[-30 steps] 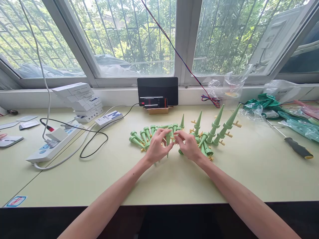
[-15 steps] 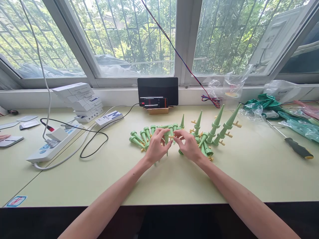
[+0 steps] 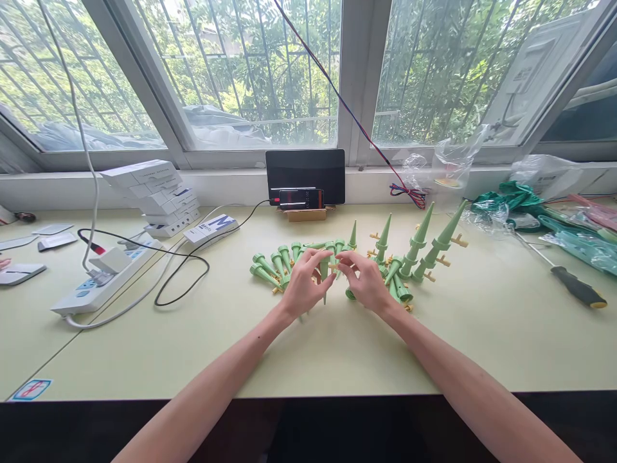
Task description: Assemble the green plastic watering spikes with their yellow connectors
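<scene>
My left hand (image 3: 304, 288) is closed around a green plastic watering spike (image 3: 324, 286), its pointed end hanging downward. From the spike's side a small yellow valve (image 3: 333, 265) sticks out to the right. The thumb and fingers of my right hand (image 3: 365, 281) pinch at the valve's outer end; the fingers partly cover it. More green spikes (image 3: 263, 274) lie on the table behind and left of my left hand. Beyond my right hand, several spikes (image 3: 439, 243) with yellow valves stand point up, and others (image 3: 395, 283) lie among them.
A phone (image 3: 308, 199) leans before a dark tablet (image 3: 306, 168) at the window. Left are a power strip (image 3: 116, 276), cables, stacked white boxes (image 3: 159, 199) and a person's hand (image 3: 4, 263) at the edge. A screwdriver (image 3: 578, 286) and plastic bags (image 3: 578, 241) lie right.
The held spike and the fingertips at its valve have shifted very slightly right. Both hands otherwise keep the same place and hold.
</scene>
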Action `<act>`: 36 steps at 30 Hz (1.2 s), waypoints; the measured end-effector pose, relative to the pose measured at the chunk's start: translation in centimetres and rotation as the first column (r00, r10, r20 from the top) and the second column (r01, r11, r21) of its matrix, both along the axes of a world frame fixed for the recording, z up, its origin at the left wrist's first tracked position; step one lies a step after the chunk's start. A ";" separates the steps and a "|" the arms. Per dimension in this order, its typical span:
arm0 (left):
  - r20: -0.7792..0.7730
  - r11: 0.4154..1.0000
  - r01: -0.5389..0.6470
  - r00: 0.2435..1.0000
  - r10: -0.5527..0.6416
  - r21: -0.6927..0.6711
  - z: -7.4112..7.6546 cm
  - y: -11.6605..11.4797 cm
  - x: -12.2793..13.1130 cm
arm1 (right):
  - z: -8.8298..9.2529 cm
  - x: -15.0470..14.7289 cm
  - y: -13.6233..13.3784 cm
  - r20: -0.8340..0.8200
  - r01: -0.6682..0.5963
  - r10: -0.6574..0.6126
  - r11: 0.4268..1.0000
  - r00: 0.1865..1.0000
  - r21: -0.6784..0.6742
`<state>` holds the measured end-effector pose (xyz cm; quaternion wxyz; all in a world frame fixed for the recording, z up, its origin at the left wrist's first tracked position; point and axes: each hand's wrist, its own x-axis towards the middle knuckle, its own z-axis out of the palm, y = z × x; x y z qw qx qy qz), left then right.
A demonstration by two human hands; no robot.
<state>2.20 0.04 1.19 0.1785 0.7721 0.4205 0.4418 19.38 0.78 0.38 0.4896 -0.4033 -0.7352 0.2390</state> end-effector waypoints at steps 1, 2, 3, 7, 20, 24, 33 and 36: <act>-0.001 1.000 0.001 1.000 -0.001 0.003 0.0 0.0 0.0 | 0.0 0.0 0.0 0.007 0.005 -0.005 1.000 1.000 -0.005; -0.002 1.000 0.004 1.000 -0.004 0.005 0.0 0.0 0.0 | 0.0 0.0 0.0 0.012 0.009 -0.009 1.000 1.000 -0.011; -0.002 1.000 0.007 1.000 -0.007 0.007 -0.1 0.0 0.0 | 0.0 0.0 0.0 0.018 0.012 -0.012 1.000 1.000 -0.015; -0.003 1.000 0.027 1.000 -0.027 0.006 -0.1 0.1 0.0 | -0.2 0.1 0.0 0.019 0.000 0.000 1.000 1.000 -0.026; -0.044 0.997 0.068 0.997 -0.067 0.029 -0.2 -0.1 0.0 | -0.2 0.2 0.0 0.011 0.014 -0.013 0.999 1.000 -0.040; -0.051 0.998 0.049 0.998 -0.047 0.037 -0.5 0.0 0.0 | -0.2 0.1 0.0 -0.005 0.019 -0.019 0.998 1.000 -0.058; 0.003 0.999 -0.023 1.000 0.023 0.026 -0.4 0.2 0.0 | 0.0 -0.2 -0.1 -0.051 -0.029 0.029 1.000 0.998 -0.003; 0.000 1.000 -0.009 1.000 0.009 0.024 -0.4 0.1 0.1 | -0.1 -0.1 0.0 -0.040 -0.031 0.031 1.000 0.999 0.006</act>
